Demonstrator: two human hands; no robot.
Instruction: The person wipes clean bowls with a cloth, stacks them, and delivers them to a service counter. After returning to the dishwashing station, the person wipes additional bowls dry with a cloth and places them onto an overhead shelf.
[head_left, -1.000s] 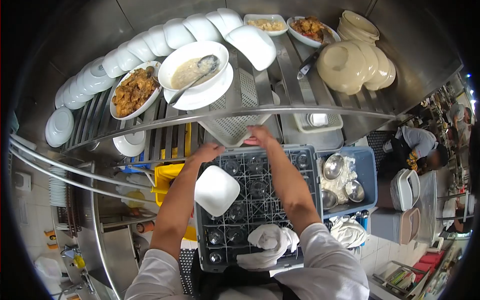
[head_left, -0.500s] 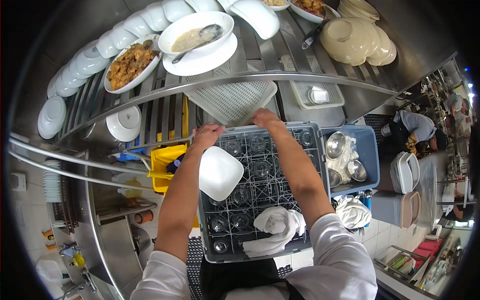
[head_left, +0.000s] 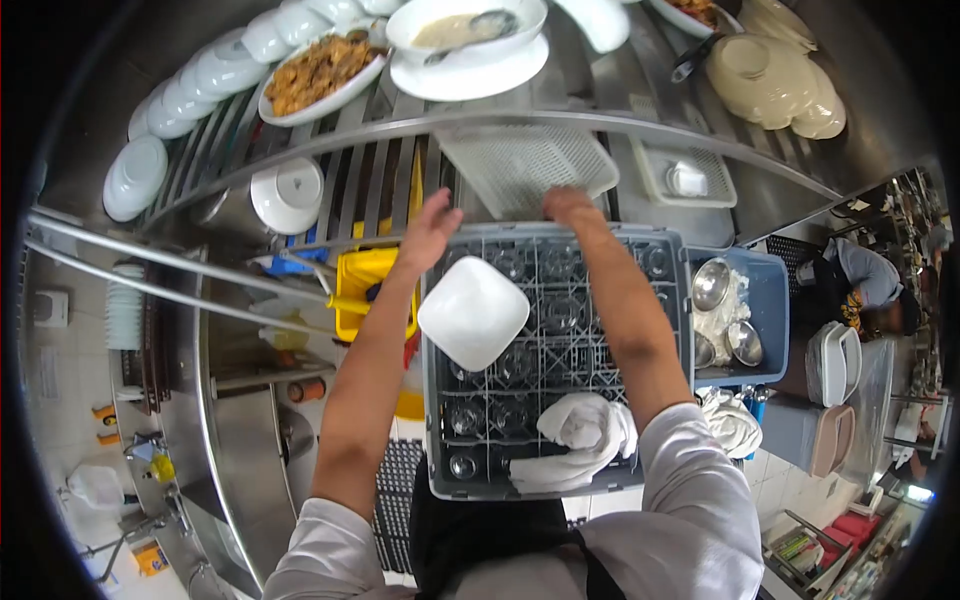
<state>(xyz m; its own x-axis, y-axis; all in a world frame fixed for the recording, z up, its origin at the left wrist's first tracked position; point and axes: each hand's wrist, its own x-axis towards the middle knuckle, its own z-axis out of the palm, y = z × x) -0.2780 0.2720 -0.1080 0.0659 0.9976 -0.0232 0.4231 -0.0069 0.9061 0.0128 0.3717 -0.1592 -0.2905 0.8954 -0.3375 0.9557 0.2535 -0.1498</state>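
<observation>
A grey compartment rack of upside-down clear glasses sits in front of my body. On its left part rests a white squarish dish, with a rolled white cloth at the near right. My left hand is raised by the rack's far left corner, fingers apart and holding nothing. Blurred by motion, my right hand is at the near right edge of a white perforated basket beyond the rack; its grip is unclear.
Above, a slatted steel shelf carries food dishes and stacked bowls. A blue-grey tub with metal bowls stands right of the rack, a yellow bucket on the left. Another person bends at the far right.
My left hand has lifted off the rack's far edge. The perforated basket has turned clockwise, and my right hand has shifted right along it. The whole view has shifted.
</observation>
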